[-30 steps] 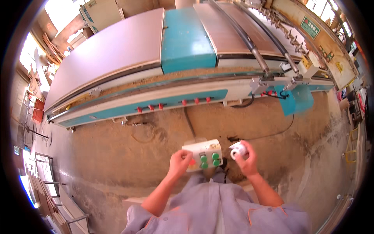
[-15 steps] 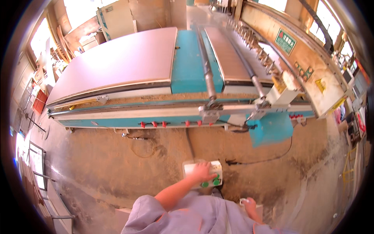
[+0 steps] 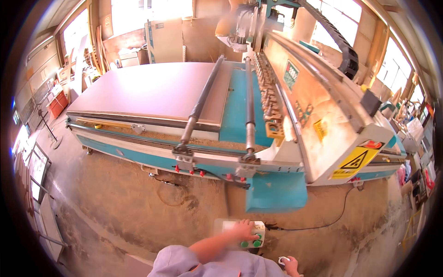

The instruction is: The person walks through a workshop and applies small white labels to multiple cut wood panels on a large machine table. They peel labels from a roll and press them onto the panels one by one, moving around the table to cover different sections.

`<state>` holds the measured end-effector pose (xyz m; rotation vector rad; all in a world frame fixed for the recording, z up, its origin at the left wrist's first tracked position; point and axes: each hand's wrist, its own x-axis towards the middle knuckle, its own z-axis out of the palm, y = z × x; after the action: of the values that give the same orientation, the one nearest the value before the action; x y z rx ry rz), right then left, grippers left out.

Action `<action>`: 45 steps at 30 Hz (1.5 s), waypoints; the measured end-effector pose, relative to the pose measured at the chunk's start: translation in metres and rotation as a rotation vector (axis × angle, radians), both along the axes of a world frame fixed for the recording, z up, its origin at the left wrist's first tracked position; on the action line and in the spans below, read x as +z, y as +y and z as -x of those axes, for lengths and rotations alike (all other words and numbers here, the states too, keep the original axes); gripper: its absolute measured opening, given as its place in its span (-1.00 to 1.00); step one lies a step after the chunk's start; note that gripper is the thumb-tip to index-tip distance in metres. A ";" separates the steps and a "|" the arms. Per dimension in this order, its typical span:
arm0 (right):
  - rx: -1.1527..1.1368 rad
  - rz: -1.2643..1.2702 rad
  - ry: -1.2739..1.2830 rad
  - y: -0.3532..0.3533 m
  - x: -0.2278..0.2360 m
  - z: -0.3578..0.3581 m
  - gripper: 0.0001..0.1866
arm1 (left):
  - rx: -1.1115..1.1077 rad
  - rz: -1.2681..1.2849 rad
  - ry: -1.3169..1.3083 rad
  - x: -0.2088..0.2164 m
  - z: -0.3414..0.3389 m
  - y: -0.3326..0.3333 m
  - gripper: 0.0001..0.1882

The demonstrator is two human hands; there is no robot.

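Observation:
My left hand [image 3: 241, 229] lies on top of a white control box [image 3: 227, 225] in front of my body, its fingers stretched over the panel. Green round buttons [image 3: 250, 243] sit just below the fingertips. Down at the lower edge, my right hand [image 3: 290, 266] is closed around a small white looped thing [image 3: 282, 261], whose kind I cannot make out. Beyond the box stands a large flatbed cutting machine with a pale board [image 3: 147, 94] on its bed. Two long metal rollers [image 3: 203, 99] reach over the board and bed from the machine's gantry [image 3: 323, 120].
A blue flap [image 3: 277, 191] hangs from the machine's front, near the control box. A black cable [image 3: 318, 228] crosses the dusty floor [image 3: 115, 203]. Wood leans by the far left wall near a red box [image 3: 56, 104]. Goods are piled at the right.
The gantry, rollers and blue flap have moved left along the machine, and the rollers now cross the pale board. My view has tilted up. My left hand stays on the control box.

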<state>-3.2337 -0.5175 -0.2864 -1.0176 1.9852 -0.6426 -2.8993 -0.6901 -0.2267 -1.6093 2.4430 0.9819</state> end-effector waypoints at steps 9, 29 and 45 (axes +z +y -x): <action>0.194 -0.012 -0.021 -0.017 -0.017 -0.019 -0.53 | 0.014 0.050 -0.003 -0.001 -0.007 0.001 0.01; 0.234 -0.058 -0.294 -0.042 0.051 0.028 -0.56 | 0.137 0.017 -0.053 0.006 0.010 -0.004 -0.13; 0.599 0.307 0.267 -0.029 -0.134 0.332 -0.77 | 0.054 -0.284 -0.373 0.052 0.034 -0.019 -0.08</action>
<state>-3.5660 -0.5465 -0.4203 -1.8696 1.6849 -0.4976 -2.9334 -0.7092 -0.1744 -1.5970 1.9329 0.8907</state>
